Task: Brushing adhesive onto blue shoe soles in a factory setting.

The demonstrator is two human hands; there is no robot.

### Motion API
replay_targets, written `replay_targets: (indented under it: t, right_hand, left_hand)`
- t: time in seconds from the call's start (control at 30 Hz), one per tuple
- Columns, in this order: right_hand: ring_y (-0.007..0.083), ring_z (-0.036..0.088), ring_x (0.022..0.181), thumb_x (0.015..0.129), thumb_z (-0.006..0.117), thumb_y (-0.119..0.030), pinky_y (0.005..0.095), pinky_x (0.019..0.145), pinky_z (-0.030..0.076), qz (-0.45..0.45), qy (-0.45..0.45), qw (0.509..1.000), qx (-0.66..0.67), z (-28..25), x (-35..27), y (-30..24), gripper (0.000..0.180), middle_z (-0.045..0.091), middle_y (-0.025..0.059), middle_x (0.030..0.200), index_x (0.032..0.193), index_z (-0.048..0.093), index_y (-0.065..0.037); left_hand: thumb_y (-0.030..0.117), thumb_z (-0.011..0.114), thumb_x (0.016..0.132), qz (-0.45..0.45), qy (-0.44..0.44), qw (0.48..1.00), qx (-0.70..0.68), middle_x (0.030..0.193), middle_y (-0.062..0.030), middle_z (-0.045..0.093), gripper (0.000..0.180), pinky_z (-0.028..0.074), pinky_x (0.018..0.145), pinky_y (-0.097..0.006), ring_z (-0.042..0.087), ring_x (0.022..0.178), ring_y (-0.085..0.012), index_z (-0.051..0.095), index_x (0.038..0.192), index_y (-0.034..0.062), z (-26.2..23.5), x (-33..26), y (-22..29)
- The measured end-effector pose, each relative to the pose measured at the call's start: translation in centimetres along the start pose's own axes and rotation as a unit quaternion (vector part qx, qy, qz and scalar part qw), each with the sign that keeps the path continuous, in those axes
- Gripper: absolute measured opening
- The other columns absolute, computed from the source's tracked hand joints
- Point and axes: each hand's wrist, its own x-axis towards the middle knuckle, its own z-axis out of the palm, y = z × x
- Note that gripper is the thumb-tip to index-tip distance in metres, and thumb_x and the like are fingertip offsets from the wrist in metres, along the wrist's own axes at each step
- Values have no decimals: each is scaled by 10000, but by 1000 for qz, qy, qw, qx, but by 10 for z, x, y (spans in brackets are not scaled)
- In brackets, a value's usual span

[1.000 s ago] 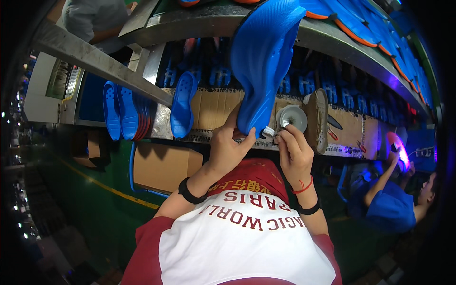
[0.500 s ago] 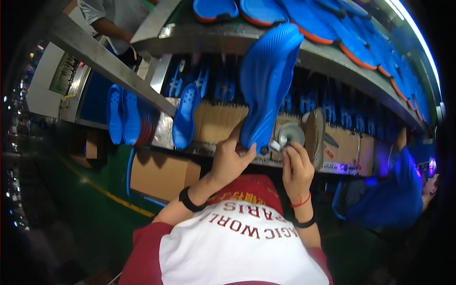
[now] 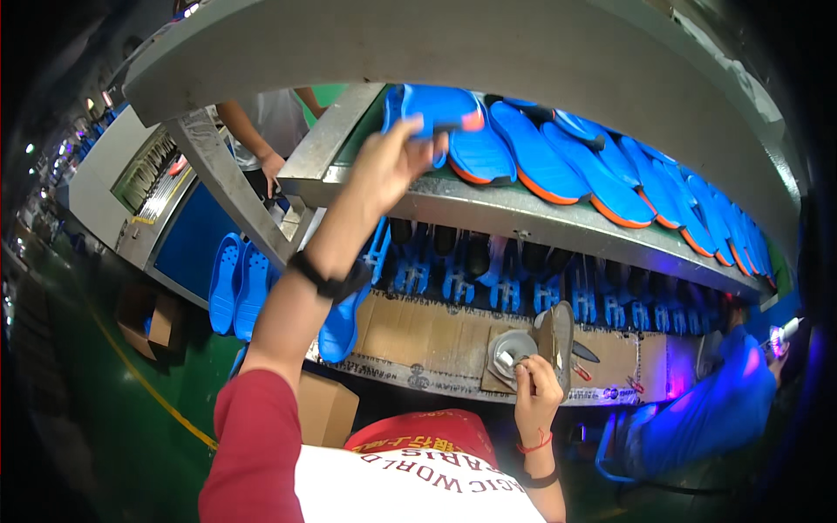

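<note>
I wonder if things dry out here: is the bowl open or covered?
Open: the bowl shows its inside within its rim, with no lid over it, beside the right hand.

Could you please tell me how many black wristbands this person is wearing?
2: one band on the left wrist, another band on the right wrist, beside a red bracelet.

Corners fade black. Violet light at right tints a blue fabric garment (image 3: 719,414). Blur softens the bare left hand (image 3: 385,166). Fisheye bows a grey metal beam (image 3: 436,45).
</note>
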Motion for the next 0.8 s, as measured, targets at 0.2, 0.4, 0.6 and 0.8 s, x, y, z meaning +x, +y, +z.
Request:
replay_targets:
  t: [0.2, 0.4, 0.6, 0.8]
  right_hand:
    - [313, 643, 763, 804, 643, 20, 324, 629, 508, 10, -18, 1000, 8, 6, -3, -7, 94, 633, 191, 937, 893, 621, 37]
    - [314, 639, 762, 811, 638, 17, 333, 648, 506, 17, -49, 998, 24, 22, -12, -9, 76, 631, 188, 928, 881, 617, 36]
    - [320, 636, 788, 820, 621, 16, 346, 690, 507, -11, -76, 997, 27, 37, -16, -8, 61, 629, 180, 916, 880, 616, 26]
    - [313, 635, 779, 827, 615, 18, 331, 645, 506, 13, -133, 991, 18, 53, -23, -9, 83, 625, 185, 928, 908, 612, 34]
  left_hand:
    - [-33, 473, 918, 2, 7, 961, -275, 1168, -292, 531, 244, 582, 844, -331, 607, 1010, -339, 444, 1125, -160, -18, 77, 34]
    - [231, 519, 954, 148, 85, 981, 90, 800, -92, 654, 280, 325, 378, -192, 457, 427, -81, 599, 1122, 22, -59, -107, -66]
    - [217, 560, 893, 88, 654, 750, 57, 934, -87, 595, 246, 398, 453, -227, 550, 592, -139, 493, 1068, 58, -236, -262, -152]
    - [722, 533, 736, 157, 692, 703, -51, 1446, -140, 276, 991, 218, 1065, -498, 277, 1332, -271, 246, 1423, 68, -405, -333, -96]
